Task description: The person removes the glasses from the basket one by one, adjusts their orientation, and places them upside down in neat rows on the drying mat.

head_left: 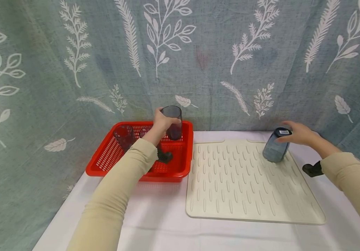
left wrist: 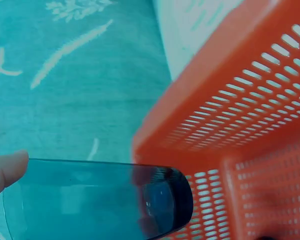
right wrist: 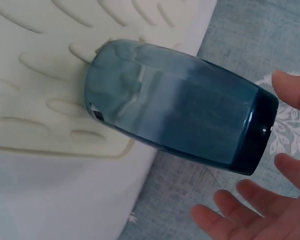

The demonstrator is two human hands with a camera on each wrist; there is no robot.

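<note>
First inspector: Your left hand (head_left: 162,122) was at the far right corner of the red plastic basket (head_left: 190,153). How did its fingers stand?

Second inspector: They were clamped near the rim of a smoke-tinted tumbler (head_left: 175,133), which you held upright, mouth up; whether its base touched the basket, we could not tell

First inspector: And your right hand (head_left: 302,134)?

Second inspector: Its fingers were spread apart about the base of a blue-grey tumbler (head_left: 275,150), the thumb just beside it; contact could not be confirmed. That tumbler stood mouth down at the far right corner of the cream draining mat (head_left: 223,188), its raised base bearing a white label (head_left: 284,132)

First inspector: What else lay before you?

Second inspector: A patterned glass (head_left: 124,136) stood in your basket's left part, with another glass (head_left: 144,131) partly hidden by your left arm (head_left: 114,195). Basket and mat lay side by side on a white tablecloth (head_left: 167,230)
</note>
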